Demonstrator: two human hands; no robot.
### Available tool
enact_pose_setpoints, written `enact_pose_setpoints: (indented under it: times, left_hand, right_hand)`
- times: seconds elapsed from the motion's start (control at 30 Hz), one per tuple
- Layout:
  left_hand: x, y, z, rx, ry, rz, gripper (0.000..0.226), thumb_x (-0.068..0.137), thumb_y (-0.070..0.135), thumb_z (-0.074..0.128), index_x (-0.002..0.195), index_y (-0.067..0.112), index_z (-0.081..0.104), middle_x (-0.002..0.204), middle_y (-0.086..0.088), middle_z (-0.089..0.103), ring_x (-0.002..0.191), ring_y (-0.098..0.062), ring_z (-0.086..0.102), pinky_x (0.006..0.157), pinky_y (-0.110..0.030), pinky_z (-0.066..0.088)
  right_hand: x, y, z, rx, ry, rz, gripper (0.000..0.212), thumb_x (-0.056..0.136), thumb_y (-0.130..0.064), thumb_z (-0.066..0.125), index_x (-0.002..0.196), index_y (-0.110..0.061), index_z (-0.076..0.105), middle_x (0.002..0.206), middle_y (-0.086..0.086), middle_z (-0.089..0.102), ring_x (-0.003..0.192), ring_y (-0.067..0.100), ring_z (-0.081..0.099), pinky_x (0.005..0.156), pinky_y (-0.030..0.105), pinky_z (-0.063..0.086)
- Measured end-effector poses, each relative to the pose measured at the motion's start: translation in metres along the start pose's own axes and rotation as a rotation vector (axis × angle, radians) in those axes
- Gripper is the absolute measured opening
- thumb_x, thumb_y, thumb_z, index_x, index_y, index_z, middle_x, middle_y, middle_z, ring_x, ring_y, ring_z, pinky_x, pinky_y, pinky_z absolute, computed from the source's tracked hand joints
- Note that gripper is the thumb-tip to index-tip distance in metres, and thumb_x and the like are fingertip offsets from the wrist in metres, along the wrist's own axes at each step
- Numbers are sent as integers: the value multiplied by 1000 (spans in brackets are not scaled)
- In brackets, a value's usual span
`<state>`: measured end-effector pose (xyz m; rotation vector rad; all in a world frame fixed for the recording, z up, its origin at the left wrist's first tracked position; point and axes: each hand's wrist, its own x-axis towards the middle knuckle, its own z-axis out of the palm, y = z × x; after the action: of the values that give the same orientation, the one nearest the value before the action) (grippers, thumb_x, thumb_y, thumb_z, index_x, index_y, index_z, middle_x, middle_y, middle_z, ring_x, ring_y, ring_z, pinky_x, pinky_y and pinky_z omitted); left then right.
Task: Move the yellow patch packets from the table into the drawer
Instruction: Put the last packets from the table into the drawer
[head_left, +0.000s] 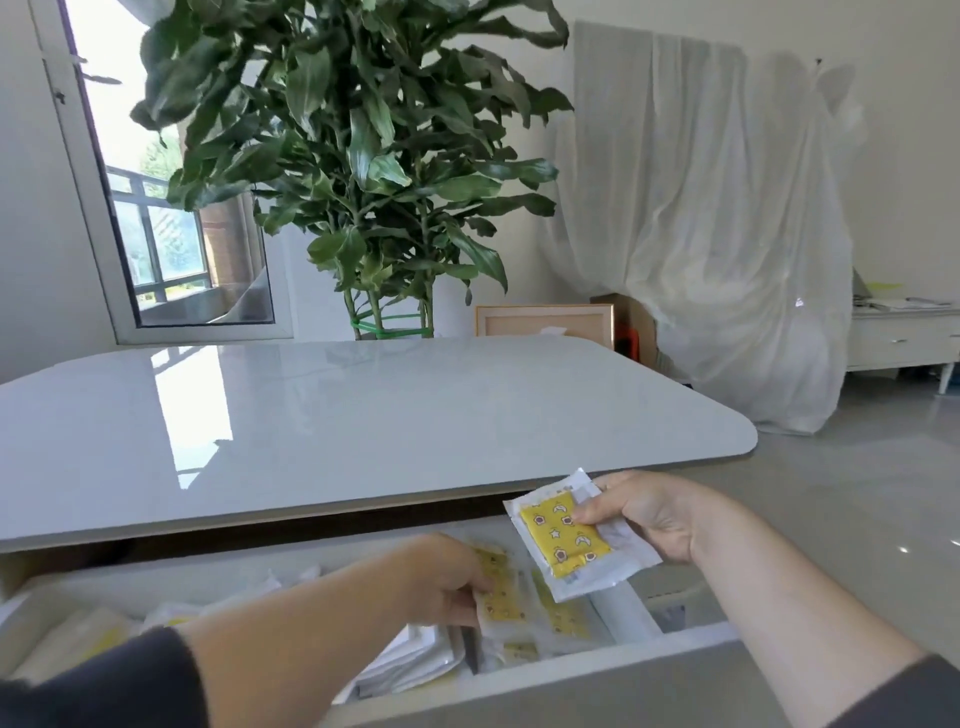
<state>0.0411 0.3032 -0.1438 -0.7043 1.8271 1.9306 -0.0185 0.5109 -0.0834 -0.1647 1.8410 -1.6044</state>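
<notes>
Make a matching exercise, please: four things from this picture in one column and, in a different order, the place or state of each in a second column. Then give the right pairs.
Things
1. right hand
2. left hand
3. drawer
4. plant

Places or states
A. pulled open below the table edge
B. behind the far side of the table
C. holds a yellow patch packet above the drawer
D. reaches into the drawer, on the packets in the drawer

Pairs: 1-C, 2-D, 3-A, 4-B
</notes>
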Motion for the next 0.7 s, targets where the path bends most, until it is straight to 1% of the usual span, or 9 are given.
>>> enact_pose_setpoints:
  times: [0.1,0.17,0.23,0.4,0.5,0.53,0.6,0.67,0.7]
  left_hand:
    - [9,-1,4,27,44,20,19,95,-13,37,95,-7,55,105,-21,67,82,-31,69,73,-43,60]
    - [13,-2,5,63,69,37,20,94,-14,37,91,-5,55,98,-19,66,77,-29,68,72,-41,60]
    - [17,-2,7,138,117,55,18,93,-14,39,88,-3,53,94,-18,65,76,-28,69,72,-39,60]
    - [21,0,10,377,214,27,6,93,-5,47,92,-4,53,102,-25,67,89,-36,72,75,-44,60]
    - [10,9,8,566,232,53,1,89,-1,54,90,-1,55,105,-27,68,95,-36,70,83,-44,58]
    - [5,13,7,629,230,74,3,88,2,57,91,1,57,103,-26,69,96,-35,70,84,-43,58]
    - [-9,21,2,690,225,116,10,88,13,60,94,5,59,87,-17,68,86,-26,70,77,-35,58]
    - [-23,27,-6,670,245,208,21,88,23,63,101,7,60,89,-10,63,79,-20,67,70,-28,59]
    - [-29,28,-11,642,251,283,25,89,26,63,106,8,61,95,-8,63,82,-18,65,73,-29,59]
  right_hand:
    - [0,7,-7,-68,29,41,19,90,10,52,107,8,61,86,22,74,69,30,74,60,41,61]
    - [3,12,-10,-81,43,67,14,91,10,50,97,7,62,78,20,74,64,29,74,54,39,61]
    - [6,15,-13,-87,48,81,14,92,9,49,94,5,61,75,19,74,62,28,73,54,39,61]
    - [12,17,-16,-93,65,92,13,93,6,50,100,4,61,80,18,75,66,27,74,63,40,60]
    - [11,16,-18,-101,81,89,16,92,7,52,105,4,61,87,20,74,70,29,74,66,42,60]
    - [10,17,-18,-101,89,83,18,91,7,53,106,5,61,92,21,74,73,30,74,68,44,60]
    - [10,19,-16,-101,104,60,23,89,9,55,110,7,61,103,25,71,84,34,72,76,48,59]
    - [12,20,-13,-115,121,31,29,85,12,57,114,8,60,109,27,69,98,39,68,86,54,54]
    - [13,21,-12,-124,129,21,30,84,13,59,114,8,61,109,27,69,101,40,67,89,56,52]
